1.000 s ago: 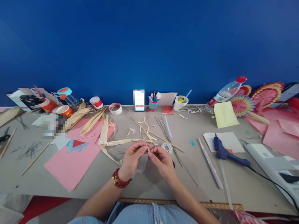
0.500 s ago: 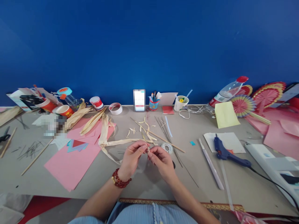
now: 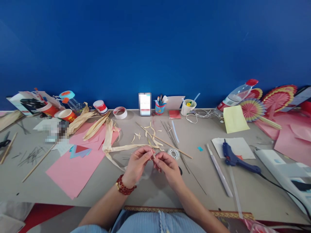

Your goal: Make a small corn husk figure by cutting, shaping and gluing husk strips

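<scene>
Over the grey table (image 3: 155,191), pinching a tiny pale piece (image 3: 154,156) in left hand (image 3: 136,164) and right hand (image 3: 170,169). Near cream husk strips (image 3: 126,147).

Small pale piece (image 3: 154,156), partly hidden, pinched between hands (image 3: 136,162) (image 3: 169,166)

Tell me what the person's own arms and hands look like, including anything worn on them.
Both the left hand and the right hand are ungloved, with uncovered forearms. A dark red beaded bracelet in several strands, with a gold-coloured piece, circles the left wrist; nothing shows on the right. A light blue sleeve shows on the left arm.
</scene>
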{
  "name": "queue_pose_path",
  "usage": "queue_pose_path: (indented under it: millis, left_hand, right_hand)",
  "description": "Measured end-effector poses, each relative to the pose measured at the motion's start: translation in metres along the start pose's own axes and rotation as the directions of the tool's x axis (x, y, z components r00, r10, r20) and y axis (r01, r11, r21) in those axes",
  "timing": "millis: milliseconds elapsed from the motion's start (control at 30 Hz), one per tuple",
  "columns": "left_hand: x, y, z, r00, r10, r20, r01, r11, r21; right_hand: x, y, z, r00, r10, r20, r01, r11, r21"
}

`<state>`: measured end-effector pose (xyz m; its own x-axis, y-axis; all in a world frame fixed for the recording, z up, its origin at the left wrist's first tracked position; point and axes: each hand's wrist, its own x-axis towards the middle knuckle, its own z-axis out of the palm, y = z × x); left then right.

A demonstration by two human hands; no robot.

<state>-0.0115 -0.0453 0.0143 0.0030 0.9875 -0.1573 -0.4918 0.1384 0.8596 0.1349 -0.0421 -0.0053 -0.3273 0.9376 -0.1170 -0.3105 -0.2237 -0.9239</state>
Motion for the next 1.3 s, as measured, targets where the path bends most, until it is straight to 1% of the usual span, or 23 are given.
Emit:
queue_pose_path:
  millis: [233,300,433,533,600,667,800,900,967,1033,1133,1200,1300]
  left_hand:
    - [-0.001,0.000,0.002,0.999,0.031,-0.022,-0.031,0.999,0.010]
    - [-0.001,0.000,0.002,0.998,0.060,-0.031,-0.059,0.998,0.033]
    - [-0.003,0.000,0.003,0.989,0.135,-0.053,-0.128,0.984,0.121]
    - [-0.003,0.000,0.004,0.989,0.144,-0.036,-0.139,0.983,0.121]
    - [-0.003,0.001,0.004,0.992,0.130,0.003,-0.129,0.987,0.094]
    - [-0.003,0.001,0.004,0.991,0.125,0.050,-0.128,0.990,0.060]
    - [-0.003,0.003,0.005,0.986,0.103,0.131,-0.100,0.995,-0.029]
    - [-0.004,0.003,0.005,0.986,0.069,0.154,-0.062,0.997,-0.045]
    - [-0.004,0.002,0.005,0.987,0.071,0.144,-0.067,0.997,-0.034]
    - [-0.003,0.001,0.004,0.990,0.096,0.106,-0.096,0.995,-0.007]
    - [-0.002,-0.003,0.001,0.988,0.148,0.055,-0.150,0.988,0.047]
    - [-0.002,-0.004,0.000,0.983,0.178,0.041,-0.180,0.980,0.082]
    - [-0.002,-0.006,0.000,0.976,0.216,0.024,-0.217,0.967,0.135]
  right_hand:
    - [0.001,0.004,-0.003,1.000,-0.023,0.009,0.023,0.999,-0.022]
    - [0.002,0.004,-0.002,0.999,-0.044,0.007,0.044,0.997,-0.065]
    - [0.000,-0.001,0.000,0.989,-0.148,-0.019,0.140,0.966,-0.219]
    - [-0.001,-0.007,0.001,0.985,-0.173,0.000,0.166,0.949,-0.266]
    - [0.000,-0.010,0.001,0.986,-0.164,0.019,0.164,0.960,-0.228]
    - [0.001,-0.013,0.002,0.990,-0.140,0.034,0.143,0.978,-0.151]
    - [0.003,-0.015,0.003,0.992,-0.038,0.117,0.038,0.999,0.006]
    - [0.004,-0.015,0.003,0.991,0.009,0.132,-0.020,0.996,0.085]
    - [0.003,-0.014,0.003,0.992,0.016,0.121,-0.028,0.995,0.100]
    - [0.003,-0.014,0.002,0.995,-0.001,0.102,-0.006,0.998,0.065]
    - [0.002,-0.014,0.001,0.996,-0.066,0.060,0.071,0.994,-0.083]
    - [0.001,-0.014,0.001,0.992,-0.121,0.041,0.127,0.971,-0.202]
    - [-0.001,-0.014,0.001,0.977,-0.212,0.018,0.204,0.912,-0.355]
